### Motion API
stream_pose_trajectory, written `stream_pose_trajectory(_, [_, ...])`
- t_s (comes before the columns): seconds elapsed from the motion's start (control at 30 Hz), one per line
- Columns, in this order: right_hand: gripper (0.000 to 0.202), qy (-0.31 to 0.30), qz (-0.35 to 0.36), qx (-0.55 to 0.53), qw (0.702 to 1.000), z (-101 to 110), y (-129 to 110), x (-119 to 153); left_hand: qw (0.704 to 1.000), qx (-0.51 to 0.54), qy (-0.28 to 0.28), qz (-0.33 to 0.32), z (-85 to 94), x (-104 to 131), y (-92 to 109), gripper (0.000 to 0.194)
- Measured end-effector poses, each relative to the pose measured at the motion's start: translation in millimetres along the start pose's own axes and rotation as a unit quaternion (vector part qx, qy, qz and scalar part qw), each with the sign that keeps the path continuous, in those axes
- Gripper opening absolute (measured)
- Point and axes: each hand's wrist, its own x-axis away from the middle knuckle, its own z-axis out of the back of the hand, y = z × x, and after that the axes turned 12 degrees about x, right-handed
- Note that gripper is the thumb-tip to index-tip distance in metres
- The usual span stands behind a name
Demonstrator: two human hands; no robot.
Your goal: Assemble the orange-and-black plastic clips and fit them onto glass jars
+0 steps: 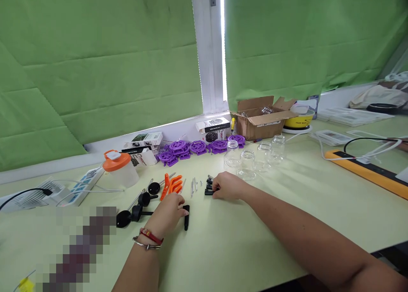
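My left hand point(168, 213) is low over the table, thumb and fingers closed at the upper end of a short black handle-like part point(186, 219). A red bracelet and a silver bangle circle that wrist. To the right, my right hand point(228, 185) has its fingers curled down onto a small group of black parts point(208, 192); its fingertips are partly hidden. Between the hands lie thin metal rods point(192, 188) and tiny metal pieces point(201, 183). Orange handles point(174, 184) and black round parts with stems point(137, 213) are left of and beyond my left hand.
Purple wheel-like frames point(197, 147) line the back. Glass jars point(247, 164) stand behind my right hand, near an open cardboard box point(259, 126). An orange-lidded container point(120, 171) and a power strip point(86, 185) are left; an orange-black bar point(366, 173) lies right.
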Motion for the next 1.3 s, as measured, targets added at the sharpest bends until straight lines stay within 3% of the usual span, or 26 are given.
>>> stream_pose_trajectory(0.13, [0.010, -0.012, 0.001, -0.004, 1.000, -2.4, -1.8, 0.6, 1.000, -0.020, 0.010, 0.010, -5.6, -2.0, 15.2, 0.017])
stream_pose_trajectory(0.27, [0.017, -0.054, 0.024, -0.184, 0.981, -1.6, -4.2, 3.4, 0.996, 0.082, -0.010, -0.029, -24.0, -1.2, 25.6, 0.039])
stream_pose_trajectory(0.4, [0.022, -0.081, 0.082, -0.283, 0.952, 0.5, -2.4, 3.5, 0.979, 0.191, -0.065, 0.001, -38.0, 0.4, 30.4, 0.029])
stream_pose_trajectory(0.47, [0.020, -0.049, 0.072, -0.273, 0.958, 1.6, 3.1, 0.4, 0.973, 0.221, -0.066, 0.018, -39.4, 0.7, 32.3, 0.025])
stream_pose_trajectory(0.6, [0.023, 0.140, -0.031, -0.180, 0.973, 0.4, 21.3, -11.1, 0.975, 0.214, -0.059, 0.026, -37.4, 1.0, 35.1, 0.022])
stream_pose_trajectory(0.63, [0.024, 0.162, -0.038, -0.143, 0.976, -0.9, 25.5, -14.2, 0.976, 0.206, -0.068, 0.022, -37.3, 1.1, 35.4, 0.021])
stream_pose_trajectory(0.83, [0.019, 0.108, -0.007, 0.027, 0.994, -9.0, 32.9, -26.6, 0.981, 0.165, -0.105, -0.001, -41.0, 2.4, 33.8, 0.020])
stream_pose_trajectory(1.3, [0.020, 0.060, 0.041, 0.082, 0.994, -8.1, 31.7, -24.4, 0.982, 0.151, -0.110, -0.011, -43.0, 2.2, 30.3, 0.026])
